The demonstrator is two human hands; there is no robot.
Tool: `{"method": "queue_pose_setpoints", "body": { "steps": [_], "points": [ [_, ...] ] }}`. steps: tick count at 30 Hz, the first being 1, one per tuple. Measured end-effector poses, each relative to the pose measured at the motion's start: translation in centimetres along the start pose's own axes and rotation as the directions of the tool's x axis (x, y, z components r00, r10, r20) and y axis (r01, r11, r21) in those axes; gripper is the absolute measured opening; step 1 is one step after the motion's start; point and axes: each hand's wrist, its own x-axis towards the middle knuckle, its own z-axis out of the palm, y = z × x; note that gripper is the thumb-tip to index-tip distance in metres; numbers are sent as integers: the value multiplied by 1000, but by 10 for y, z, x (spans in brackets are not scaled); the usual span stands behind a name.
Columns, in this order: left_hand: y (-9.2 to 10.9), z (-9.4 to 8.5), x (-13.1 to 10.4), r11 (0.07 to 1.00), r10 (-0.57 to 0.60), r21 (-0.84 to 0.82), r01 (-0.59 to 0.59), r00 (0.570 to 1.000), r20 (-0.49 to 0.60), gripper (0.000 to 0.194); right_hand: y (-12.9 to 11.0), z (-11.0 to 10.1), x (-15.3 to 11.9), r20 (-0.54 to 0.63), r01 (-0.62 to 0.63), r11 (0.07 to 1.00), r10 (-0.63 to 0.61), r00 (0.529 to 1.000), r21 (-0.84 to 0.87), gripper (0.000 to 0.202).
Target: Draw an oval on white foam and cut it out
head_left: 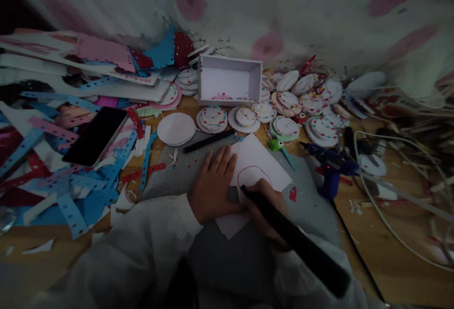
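A white sheet of paper (257,156) lies turned at an angle on a grey mat (184,181) in front of me. My left hand (214,186) rests flat across the sheet's left side, fingers stretched out. My right hand (267,205) is closed around a thick black marker (298,240). The marker's tip touches the paper at the lower left of a red curved outline (252,167), which looks like most of a circle; my right hand covers its lower part. Beyond the paper lies a black pen or marker cap piece (209,141), long and slim.
A white open box (230,80) stands at the back. Small tiered paper cakes with beads (213,117) crowd around it. Coloured foam scraps (67,186) and a phone (97,136) lie left. To the right are a blue glue gun (329,162) and a looping white cable (379,224).
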Motion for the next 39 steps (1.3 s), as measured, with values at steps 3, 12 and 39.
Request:
{"method": "queue_pose_setpoints", "body": {
  "steps": [3, 12, 39],
  "points": [
    [-12, -5, 2, 998, 58, -5, -58, 998, 9, 117, -3, -13, -4, -207, -44, 994, 63, 976, 97, 6],
    [-39, -23, 9, 958, 273, 44, -282, 950, 150, 113, -19, -21, 17, -39, -22, 964, 33, 999, 263, 15],
    [-31, -11, 8, 972, 233, -23, -232, 969, 76, 103, -7, 27, 6, -47, 133, 990, -135, 990, -45, 16]
  ]
}}
